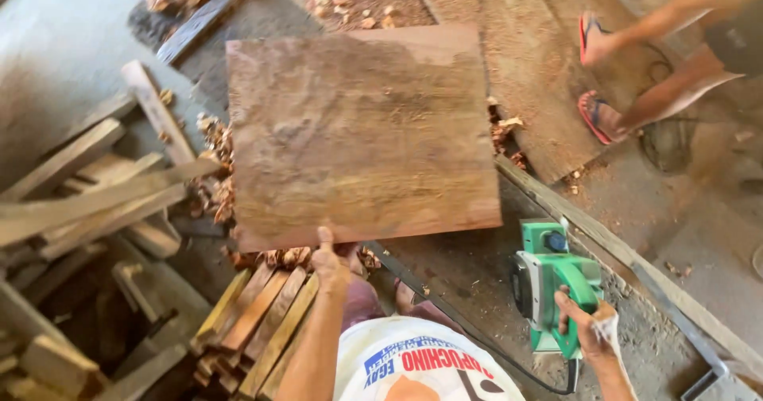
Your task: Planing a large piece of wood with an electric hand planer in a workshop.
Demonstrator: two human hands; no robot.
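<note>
My left hand (pixel 332 264) grips the near edge of a wide reddish-brown wooden board (pixel 362 135), thumb on top, holding it up flat in front of me. My right hand (pixel 590 325), with a white wrap on it, holds the handle of a green and white electric hand planer (pixel 548 286) that hangs at my right side. Its black cord (pixel 509 365) trails down behind me.
Stacked wood slats (pixel 258 321) lie below the board. Loose offcuts and planks (pixel 87 202) are piled at the left. A long plank (pixel 620 250) runs diagonally at the right. Another person's sandalled feet (pixel 596 79) stand on a sawdust-covered board at the top right.
</note>
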